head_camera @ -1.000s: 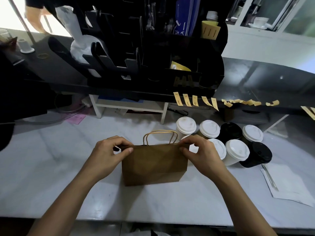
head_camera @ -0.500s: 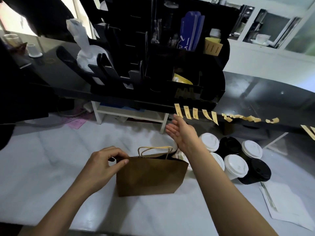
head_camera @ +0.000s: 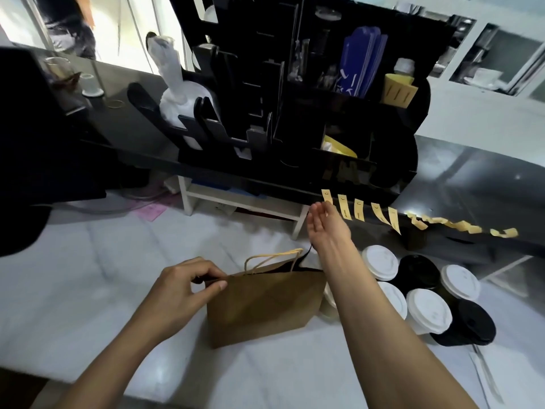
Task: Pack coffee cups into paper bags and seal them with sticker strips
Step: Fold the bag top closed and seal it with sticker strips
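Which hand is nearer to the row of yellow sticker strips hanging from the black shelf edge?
The right hand. Its fingertips are at the leftmost strip of the sticker strips. The left hand is lower down, pinching the top left edge of the paper bag.

Café service counter: lidded takeaway cups [head_camera: 413, 293] clustered at right on a marble worktop [head_camera: 88, 276], black organiser [head_camera: 295, 113] of supplies at top centre, yellow sticker strips [head_camera: 356, 209] along its shelf edge.

The one camera sits on my head, looking forward and steeply down at the pale surface [head_camera: 88, 290], close over my forearms, wide-angled enough to bend the edges.
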Demonstrator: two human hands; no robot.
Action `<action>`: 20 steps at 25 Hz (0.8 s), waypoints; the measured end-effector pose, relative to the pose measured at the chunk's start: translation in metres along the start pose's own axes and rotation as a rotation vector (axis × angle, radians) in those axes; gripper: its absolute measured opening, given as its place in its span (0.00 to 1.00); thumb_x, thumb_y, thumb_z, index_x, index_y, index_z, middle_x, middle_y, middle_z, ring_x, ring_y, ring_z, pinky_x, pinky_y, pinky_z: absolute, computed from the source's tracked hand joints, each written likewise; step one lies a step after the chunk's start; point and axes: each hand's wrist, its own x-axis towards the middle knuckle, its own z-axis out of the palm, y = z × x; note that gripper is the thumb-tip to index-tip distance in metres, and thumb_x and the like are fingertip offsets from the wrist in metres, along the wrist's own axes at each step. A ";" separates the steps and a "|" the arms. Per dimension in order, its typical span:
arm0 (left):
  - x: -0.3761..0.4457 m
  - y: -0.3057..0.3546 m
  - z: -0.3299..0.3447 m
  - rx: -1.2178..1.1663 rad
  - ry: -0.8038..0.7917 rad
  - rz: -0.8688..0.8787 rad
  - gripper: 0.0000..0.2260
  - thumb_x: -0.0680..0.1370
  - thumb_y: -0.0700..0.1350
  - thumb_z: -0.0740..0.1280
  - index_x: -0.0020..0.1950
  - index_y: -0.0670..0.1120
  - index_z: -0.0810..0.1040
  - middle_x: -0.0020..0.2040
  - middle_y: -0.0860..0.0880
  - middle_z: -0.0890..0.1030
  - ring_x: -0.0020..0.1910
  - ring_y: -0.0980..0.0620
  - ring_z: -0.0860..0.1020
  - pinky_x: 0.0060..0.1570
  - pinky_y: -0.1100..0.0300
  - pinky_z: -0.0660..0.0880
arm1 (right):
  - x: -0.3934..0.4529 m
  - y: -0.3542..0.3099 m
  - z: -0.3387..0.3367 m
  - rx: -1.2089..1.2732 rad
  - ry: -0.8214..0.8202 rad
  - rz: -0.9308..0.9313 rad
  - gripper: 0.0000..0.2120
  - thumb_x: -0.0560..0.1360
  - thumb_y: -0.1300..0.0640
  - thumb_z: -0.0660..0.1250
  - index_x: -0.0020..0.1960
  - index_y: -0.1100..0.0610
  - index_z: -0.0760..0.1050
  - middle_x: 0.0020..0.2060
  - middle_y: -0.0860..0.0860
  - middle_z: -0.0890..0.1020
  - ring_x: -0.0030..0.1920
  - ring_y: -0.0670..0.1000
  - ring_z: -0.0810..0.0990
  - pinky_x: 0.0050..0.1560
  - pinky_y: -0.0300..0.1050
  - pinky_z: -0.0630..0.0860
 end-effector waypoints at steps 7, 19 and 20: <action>0.005 -0.003 0.000 0.014 -0.002 0.027 0.09 0.75 0.43 0.75 0.45 0.59 0.83 0.44 0.57 0.83 0.47 0.54 0.81 0.46 0.70 0.72 | -0.002 -0.009 0.007 0.095 -0.033 0.073 0.04 0.83 0.63 0.64 0.49 0.61 0.75 0.40 0.52 0.81 0.35 0.44 0.77 0.36 0.35 0.72; 0.004 0.002 0.002 0.007 0.025 0.007 0.07 0.76 0.43 0.75 0.46 0.57 0.84 0.45 0.61 0.82 0.49 0.58 0.80 0.47 0.69 0.75 | -0.051 -0.008 -0.006 -0.160 -0.183 -0.137 0.05 0.80 0.60 0.69 0.52 0.61 0.81 0.38 0.52 0.86 0.32 0.43 0.80 0.36 0.36 0.76; 0.004 0.003 0.002 0.006 0.028 0.008 0.07 0.76 0.43 0.75 0.46 0.57 0.84 0.45 0.61 0.82 0.49 0.58 0.80 0.48 0.68 0.76 | -0.055 -0.007 -0.012 -0.187 -0.184 -0.148 0.06 0.80 0.60 0.69 0.52 0.62 0.82 0.37 0.51 0.85 0.31 0.43 0.79 0.35 0.35 0.76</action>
